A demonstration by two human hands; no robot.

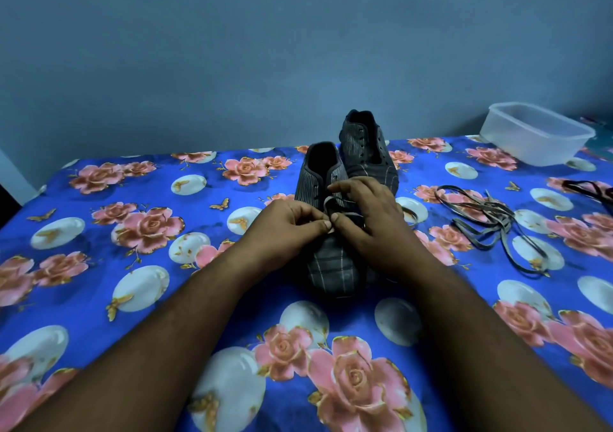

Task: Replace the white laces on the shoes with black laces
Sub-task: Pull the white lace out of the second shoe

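Left hand (292,221) sits over the near shoe (326,232), fingers curled in, thumb and forefinger pinching something small at the lace area; what exactly is pinched is too small to tell, probably the lace end. Right hand (368,214) is on the same shoe from the right side, fingers curled, forefinger stretched up toward the eyelets, thumb tip meeting the left thumb tip; it holds a pale grey lace (335,203) that loops between the two hands across the shoe's tongue. Both forearms come in from the bottom corners. Near shoe is dark grey with thin light stripes, toe pointing toward the camera, opening away, standing on the bed (132,299) roughly centre. Second shoe (366,153) of the same kind stands just behind and to the right, touching or nearly touching the first, eyelets visible and with no lace in them that I can see. Bed cover is blue with pink roses, white spheres and gold butterflies. Right of the shoes, well apart from them, a loose tangle of flat dark laces (491,222) lies on the cover; colour reads dark grey or black in this dim light, cannot tell which. Another dark lace bundle (590,187) is cut off at the right edge. Clear plastic tub (535,134) stands at the far right corner. Blue-grey wall (232,50) behind.
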